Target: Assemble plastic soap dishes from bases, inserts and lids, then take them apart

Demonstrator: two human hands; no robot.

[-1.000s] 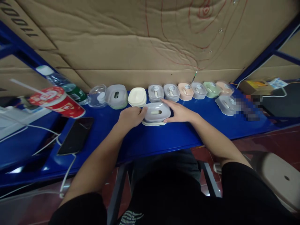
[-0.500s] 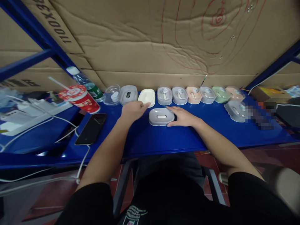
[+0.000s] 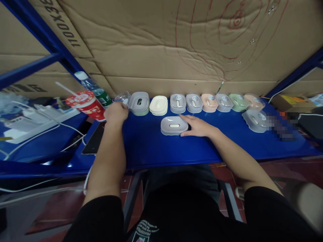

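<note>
Where the right hand [image 3: 198, 127] rests: at the right end of the grey dish [image 3: 166, 124], thumb and fingers parted in a wide curve, touching it with no closed grip.
Grey dish, place: flat on the blue surface [image 3: 148, 148], its right end inside that curve.
Grey dish, handling: probably light and stiff, moulded plastic by the look of it; the gloss suggests some slip, and a hard squeeze might flex the walls.
Grey dish, hold: best across both short ends – or thumb and fingers over the long sides, clear of the slot.
Grey dish, look: rounded oblong, shiny, hollowed on top, lower edge slightly wavy, a pale bar [image 3: 174, 125] showing in the middle slot.
Left hand [image 3: 116, 112]: beyond the grey dish and well to its left, curled at a clear cover [image 3: 122, 97] – fingertips hidden, so I cannot tell whether it grips.
Cream box [image 3: 158, 105]: just behind the grey dish, slightly left.
</note>
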